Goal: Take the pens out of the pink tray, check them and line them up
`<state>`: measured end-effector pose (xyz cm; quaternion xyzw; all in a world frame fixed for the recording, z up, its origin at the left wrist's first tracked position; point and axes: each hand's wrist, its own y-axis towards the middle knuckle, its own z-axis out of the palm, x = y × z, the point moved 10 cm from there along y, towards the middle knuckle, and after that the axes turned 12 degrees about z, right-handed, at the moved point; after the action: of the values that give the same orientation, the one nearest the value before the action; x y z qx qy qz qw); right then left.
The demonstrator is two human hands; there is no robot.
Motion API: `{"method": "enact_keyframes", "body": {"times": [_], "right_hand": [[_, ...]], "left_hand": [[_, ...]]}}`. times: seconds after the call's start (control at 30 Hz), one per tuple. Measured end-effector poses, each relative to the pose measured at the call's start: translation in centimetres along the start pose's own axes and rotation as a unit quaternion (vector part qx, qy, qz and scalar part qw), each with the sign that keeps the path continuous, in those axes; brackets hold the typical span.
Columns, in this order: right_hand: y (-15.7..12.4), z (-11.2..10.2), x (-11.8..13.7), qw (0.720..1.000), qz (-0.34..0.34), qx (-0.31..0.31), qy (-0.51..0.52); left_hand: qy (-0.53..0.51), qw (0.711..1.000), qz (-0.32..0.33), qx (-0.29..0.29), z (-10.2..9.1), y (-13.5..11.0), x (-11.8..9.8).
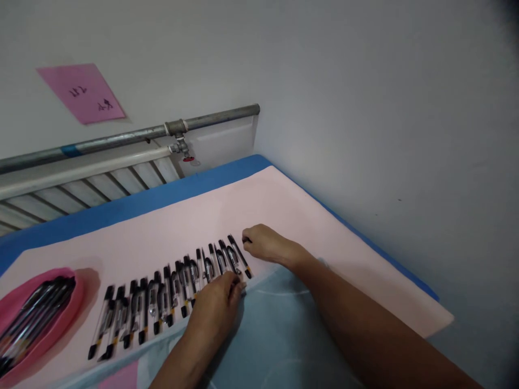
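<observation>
End pen (240,256): mid-frame, below ctr; rightmost of pen row (167,273), on pale pink sheet (259,200); long axis slants upper L to lower R
R hand (263,240): just R of end pen's upper half, nearer to it than L hand (217,300); fingers curled in; dark bit (246,240) at fingertips; can't tell if pinched
L hand: bottom ctr, just L of end pen's lower tip; fingers bent, grip hidden, can't tell
Pink bowl (79,297): lower L, well apart from both; holds more pens (38,310)
</observation>
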<state>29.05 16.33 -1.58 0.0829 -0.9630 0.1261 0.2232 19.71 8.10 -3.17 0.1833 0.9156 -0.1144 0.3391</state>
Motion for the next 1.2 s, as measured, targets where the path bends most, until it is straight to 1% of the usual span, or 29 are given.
{"method": "enact_keyframes", "body": {"times": [0.13, 0.2, 0.33, 0.4, 0.53, 0.57, 0.67, 0.73, 0.8, 0.87, 0.93, 0.97, 1.03, 1.1, 1.13, 1.17, 1.2], "right_hand": [[-1.9, 0.2, 0.6, 0.998, -0.004, 0.061, -0.030], [-2.4, 0.4, 0.7, 0.996, -0.008, 0.090, -0.026], [-2.3, 0.7, 0.5, 0.994, -0.013, 0.105, 0.014], [-1.8, 0.5, 0.1, 0.995, -0.005, 0.086, 0.043], [-0.8, -0.8, -0.3, 0.997, 0.011, -0.003, 0.081], [-0.7, -1.0, -0.3, 0.996, 0.011, -0.014, 0.085], [-0.6, -1.0, -0.3, 0.995, 0.019, -0.011, 0.097], [-0.7, -1.1, -0.1, 0.995, 0.020, -0.011, 0.096], [-0.7, -1.2, 0.1, 0.996, 0.018, -0.009, 0.088], [-0.8, -1.1, 0.3, 0.997, 0.019, -0.001, 0.078], [-0.8, -1.1, 0.5, 0.998, 0.023, 0.007, 0.066], [-0.8, -1.1, 0.7, 0.998, 0.016, 0.006, 0.058], [-0.7, -1.2, 0.8, 0.999, 0.012, -0.002, 0.047], [-0.4, -1.2, 0.9, 0.998, 0.004, -0.013, 0.054], [-0.2, -1.1, 0.9, 0.998, 0.001, -0.016, 0.061], [0.0, -0.9, 0.8, 0.998, 0.002, -0.013, 0.068], [0.2, -0.8, 0.8, 0.997, 0.000, -0.016, 0.076]], "left_hand": [[-0.005, 1.000, 0.003, -0.004, -0.2, -0.1, 0.0], [-0.005, 1.000, 0.004, -0.002, -0.2, -0.1, 0.1], [0.002, 1.000, 0.003, 0.009, -0.1, -0.2, 0.3], [0.004, 1.000, 0.006, 0.014, 0.0, -0.2, 0.3], [0.004, 1.000, 0.014, 0.017, 0.0, -0.3, 0.0], [0.003, 1.000, 0.016, 0.015, -0.1, -0.3, 0.0], [-0.001, 1.000, 0.015, 0.002, -0.8, -0.8, 0.3], [-0.003, 1.000, 0.009, -0.019, -1.7, -1.6, 1.0], [0.000, 0.999, 0.000, -0.055, -3.2, -2.8, 2.1], [0.016, 0.995, -0.027, -0.096, -5.2, -4.4, 3.7], [0.043, 0.986, -0.068, -0.147, -7.9, -6.5, 5.8], [0.060, 0.978, -0.092, -0.178, -9.6, -7.6, 7.0], [0.107, 0.954, -0.136, -0.244, -13.5, -10.1, 9.5], [0.186, 0.919, -0.176, -0.300, -17.8, -12.7, 12.1], [0.239, 0.895, -0.204, -0.316, -19.9, -13.9, 13.4], [0.287, 0.873, -0.244, -0.310, -21.6, -15.0, 14.9], [0.314, 0.855, -0.291, -0.292, -22.9, -16.0, 16.8]]}}
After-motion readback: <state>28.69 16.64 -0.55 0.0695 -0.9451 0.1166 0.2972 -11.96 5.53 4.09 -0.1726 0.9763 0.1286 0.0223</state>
